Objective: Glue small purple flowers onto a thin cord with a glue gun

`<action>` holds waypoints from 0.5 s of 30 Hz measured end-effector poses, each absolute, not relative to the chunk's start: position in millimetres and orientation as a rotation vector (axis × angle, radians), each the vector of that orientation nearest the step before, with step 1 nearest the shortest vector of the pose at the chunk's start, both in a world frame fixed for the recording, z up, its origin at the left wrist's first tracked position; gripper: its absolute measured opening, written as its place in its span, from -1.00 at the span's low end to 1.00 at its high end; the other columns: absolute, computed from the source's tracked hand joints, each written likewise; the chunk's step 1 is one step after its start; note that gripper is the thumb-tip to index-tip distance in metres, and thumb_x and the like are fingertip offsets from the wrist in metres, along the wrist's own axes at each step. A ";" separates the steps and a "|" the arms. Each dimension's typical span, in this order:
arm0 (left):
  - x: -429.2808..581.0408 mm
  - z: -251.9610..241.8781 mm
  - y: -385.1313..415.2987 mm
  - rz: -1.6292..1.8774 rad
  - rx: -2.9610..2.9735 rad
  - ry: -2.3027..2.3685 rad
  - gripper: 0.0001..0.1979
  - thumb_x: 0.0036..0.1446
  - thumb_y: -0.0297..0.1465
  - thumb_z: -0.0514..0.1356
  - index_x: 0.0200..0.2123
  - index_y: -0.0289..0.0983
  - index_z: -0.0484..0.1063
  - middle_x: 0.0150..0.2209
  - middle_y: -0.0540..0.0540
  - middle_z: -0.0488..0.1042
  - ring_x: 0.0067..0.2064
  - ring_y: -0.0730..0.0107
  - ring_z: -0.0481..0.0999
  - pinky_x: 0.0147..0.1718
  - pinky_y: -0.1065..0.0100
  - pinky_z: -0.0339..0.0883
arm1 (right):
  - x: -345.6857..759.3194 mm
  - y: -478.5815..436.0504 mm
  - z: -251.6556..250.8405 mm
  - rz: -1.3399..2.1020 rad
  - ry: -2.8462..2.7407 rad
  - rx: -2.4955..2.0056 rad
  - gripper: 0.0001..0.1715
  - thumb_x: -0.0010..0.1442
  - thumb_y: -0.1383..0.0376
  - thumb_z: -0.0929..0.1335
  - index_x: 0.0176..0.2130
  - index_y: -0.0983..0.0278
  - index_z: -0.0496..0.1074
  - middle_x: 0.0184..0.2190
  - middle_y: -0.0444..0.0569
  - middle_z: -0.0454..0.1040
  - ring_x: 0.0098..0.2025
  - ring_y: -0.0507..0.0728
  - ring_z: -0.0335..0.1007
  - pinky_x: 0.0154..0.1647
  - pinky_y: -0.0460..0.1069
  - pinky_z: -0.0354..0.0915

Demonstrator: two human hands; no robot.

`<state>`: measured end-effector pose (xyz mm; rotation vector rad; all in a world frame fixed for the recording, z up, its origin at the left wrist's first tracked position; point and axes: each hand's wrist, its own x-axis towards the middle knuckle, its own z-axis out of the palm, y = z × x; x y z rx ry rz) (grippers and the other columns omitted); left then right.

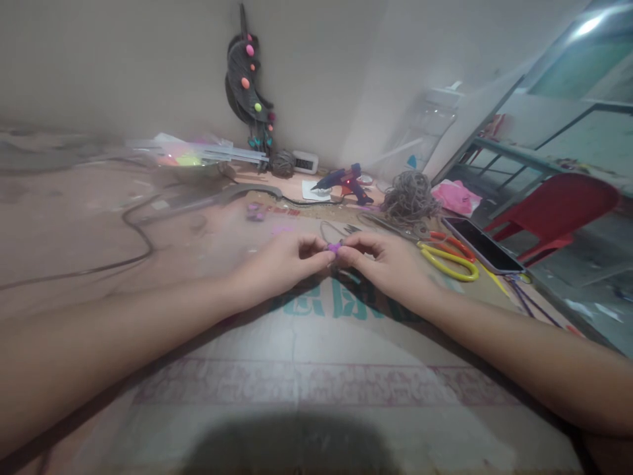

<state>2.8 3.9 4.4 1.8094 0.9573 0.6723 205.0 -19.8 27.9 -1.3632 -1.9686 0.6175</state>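
Both my hands meet at the middle of the floor mat, pinching one small purple piece (335, 248) between their fingertips. My left hand (284, 262) comes in from the left with its fingers curled and closed on the piece. My right hand (383, 258) closes on it from the right. What the purple piece is stays too small to tell. A printed woven sack (316, 369) lies flat under my forearms.
Yellow-handled scissors (448, 258) and orange-handled scissors (451, 241) lie right of my right hand, beside a dark phone (482, 245). A ball of grey twine (410, 196), a blue glue gun (341, 179), a cable (138, 231) and a red plastic chair (554, 208) surround the spot.
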 end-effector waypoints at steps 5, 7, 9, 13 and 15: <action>3.7 6.7 3.2 0.700 1.749 0.902 -0.72 0.26 -0.18 0.18 -0.32 -0.27 0.52 -0.35 -0.04 0.57 -0.36 0.42 0.46 -0.35 0.38 0.27 | 204.2 -19.7 29.9 0.780 -1.850 -1.366 -0.71 0.23 0.14 0.40 -0.42 0.28 0.48 -0.50 -0.11 0.53 -0.46 0.02 0.39 -0.41 -0.08 0.29; 4.4 8.3 2.3 0.709 1.733 0.893 -0.74 0.25 -0.20 0.18 -0.29 -0.26 0.53 -0.36 -0.03 0.57 -0.37 0.43 0.46 -0.36 0.39 0.27 | 204.7 -19.0 29.4 0.827 -1.801 -1.347 -0.70 0.22 0.12 0.40 -0.41 0.29 0.46 -0.51 -0.10 0.53 -0.48 0.02 0.40 -0.42 -0.07 0.30; 4.7 9.7 1.6 0.704 1.728 0.895 -0.74 0.25 -0.19 0.18 -0.28 -0.27 0.53 -0.36 -0.02 0.56 -0.39 0.45 0.44 -0.40 0.40 0.25 | 205.3 -18.5 28.4 0.846 -1.774 -1.329 -0.68 0.22 0.10 0.41 -0.40 0.29 0.46 -0.51 -0.10 0.54 -0.48 0.02 0.41 -0.42 -0.07 0.31; 4.4 10.9 1.5 0.674 1.763 0.922 -0.69 0.26 -0.15 0.17 -0.32 -0.28 0.51 -0.37 -0.04 0.54 -0.41 0.45 0.40 -0.46 0.41 0.20 | 205.5 -19.4 27.0 0.792 -1.813 -1.323 -0.70 0.23 0.10 0.41 -0.40 0.28 0.47 -0.49 -0.10 0.55 -0.46 0.02 0.42 -0.40 -0.07 0.31; 4.2 9.9 2.2 0.677 1.788 0.929 -0.65 0.27 -0.11 0.15 -0.33 -0.27 0.51 -0.36 -0.06 0.54 -0.38 0.43 0.42 -0.45 0.40 0.20 | 204.9 -20.3 26.9 0.728 -1.853 -1.329 -0.70 0.24 0.12 0.39 -0.40 0.28 0.48 -0.47 -0.09 0.56 -0.44 0.03 0.42 -0.39 -0.07 0.30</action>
